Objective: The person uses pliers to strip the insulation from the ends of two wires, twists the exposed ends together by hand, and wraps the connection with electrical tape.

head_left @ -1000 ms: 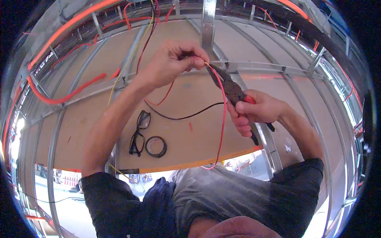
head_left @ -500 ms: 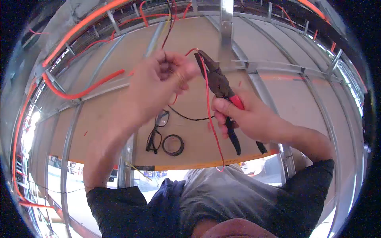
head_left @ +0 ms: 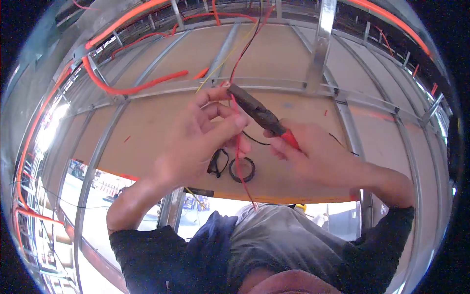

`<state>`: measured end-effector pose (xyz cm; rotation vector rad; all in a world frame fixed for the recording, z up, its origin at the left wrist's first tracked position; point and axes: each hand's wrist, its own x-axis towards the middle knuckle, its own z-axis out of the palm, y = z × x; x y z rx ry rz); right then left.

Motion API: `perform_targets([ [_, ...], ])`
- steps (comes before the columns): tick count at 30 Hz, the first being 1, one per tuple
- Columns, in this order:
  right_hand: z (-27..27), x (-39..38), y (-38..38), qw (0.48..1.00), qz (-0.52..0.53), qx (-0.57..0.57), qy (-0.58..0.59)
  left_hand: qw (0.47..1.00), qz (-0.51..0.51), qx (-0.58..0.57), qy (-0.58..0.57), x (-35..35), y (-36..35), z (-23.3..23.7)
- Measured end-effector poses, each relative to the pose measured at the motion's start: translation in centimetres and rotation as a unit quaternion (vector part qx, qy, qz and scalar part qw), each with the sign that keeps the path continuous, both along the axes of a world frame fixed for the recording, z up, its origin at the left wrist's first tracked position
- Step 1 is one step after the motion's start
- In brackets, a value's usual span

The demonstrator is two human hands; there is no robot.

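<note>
My right hand (head_left: pixel 298 147) is wrapped round the red handles of dark pliers (head_left: pixel 259 112), which point up and left. The jaws look closed at the joined end of red wire, near my left index fingertip. My left hand (head_left: pixel 210 130) pinches the red wire (head_left: pixel 239 152) between thumb and fingers just below the jaws. From there the wire hangs down towards the shirt. Black-framed glasses (head_left: pixel 218 164) and a black tape roll (head_left: pixel 242 170) lie on the brown board (head_left: pixel 303 171) below my hands.
Metal studs (head_left: pixel 110 132) cross the board on both sides, with a wide upright post (head_left: pixel 323 44) at top right. Orange conduit (head_left: pixel 132 90) curves in at upper left. A thin yellow wire (head_left: pixel 220 66) and dark wires hang from above.
My left hand has closed onto the red wire by the plier jaws. The pliers are tilted further left and their handles are closer together. The whole view has shifted.
</note>
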<state>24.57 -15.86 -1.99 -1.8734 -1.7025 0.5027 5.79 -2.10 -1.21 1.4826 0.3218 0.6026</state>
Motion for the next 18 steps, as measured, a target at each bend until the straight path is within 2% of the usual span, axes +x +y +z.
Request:
perform_targets([
  [1,0.2,0.4,0.2,0.998,0.002,-0.037,-0.052,1.000,0.006,0.000,0.000,-0.7,0.0,0.1],
  [2,0.3,0.5,0.3,0.998,0.007,-0.037,-0.051,1.000,0.013,0.001,0.000,-1.5,-0.1,0.2],
  [4,0.5,0.5,0.5,0.973,0.013,0.003,-0.230,1.000,0.028,0.002,-0.001,-2.7,0.1,0.3],
  [5,0.4,0.8,1.0,0.973,0.021,0.005,-0.230,0.999,0.037,0.019,-0.005,-3.4,0.2,0.2],
  [7,0.2,1.4,2.1,0.997,0.054,-0.037,-0.031,0.998,0.053,0.036,-0.010,-4.4,0.6,-0.2],
  [10,-0.4,0.8,3.0,0.995,0.096,-0.017,0.026,0.990,0.131,0.052,-0.007,-5.5,1.2,-1.0],
  [14,-1.8,-0.4,4.9,0.991,0.109,-0.028,0.069,0.985,0.167,0.023,-0.025,-6.7,2.2,-1.1],
  [16,-1.0,-1.4,5.3,0.992,0.119,-0.014,0.035,0.986,0.163,0.008,-0.031,-6.8,2.6,-1.2],
  [18,-2.0,-1.6,6.1,0.992,0.123,0.002,-0.001,0.977,0.209,0.037,-0.004,-6.6,3.0,-1.5],
])
